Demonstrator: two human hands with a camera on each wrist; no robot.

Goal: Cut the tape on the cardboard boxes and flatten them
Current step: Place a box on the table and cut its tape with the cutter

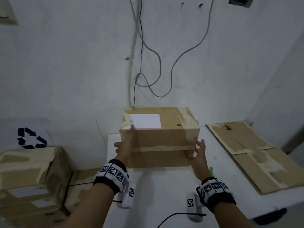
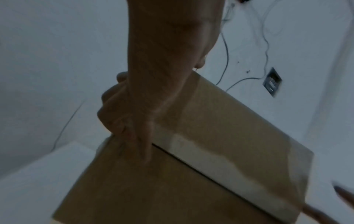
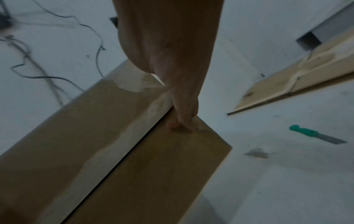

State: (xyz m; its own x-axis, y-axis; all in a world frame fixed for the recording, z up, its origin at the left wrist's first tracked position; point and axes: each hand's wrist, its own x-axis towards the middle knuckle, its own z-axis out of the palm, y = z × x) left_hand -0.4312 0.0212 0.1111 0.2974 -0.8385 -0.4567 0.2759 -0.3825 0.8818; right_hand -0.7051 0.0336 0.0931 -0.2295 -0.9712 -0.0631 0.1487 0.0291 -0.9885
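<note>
A brown cardboard box [image 1: 159, 139] with a white label on top stands on the white table [image 1: 164, 191], close to the wall. Clear tape runs along the seam on its near face, and a dark slit shows under that seam [image 3: 134, 151]. My left hand [image 1: 125, 145] grips the box's left end, thumb up at the label and fingers curled round the edge [image 2: 109, 109]. My right hand [image 1: 197, 152] clasps the right end, thumb on the near face [image 3: 172, 124]. A green-handled knife [image 3: 306, 131] lies on the table to the right of the box, beside my right wrist [image 1: 211, 170].
Flattened cardboard [image 1: 256, 155] lies on the table's right side. Another taped box [image 1: 29, 175] sits low on the left, below a recycling sign [image 1: 31, 138]. Loose cables [image 1: 148, 63] hang on the wall behind. A dark object [image 1: 269, 215] lies at the table's near right edge.
</note>
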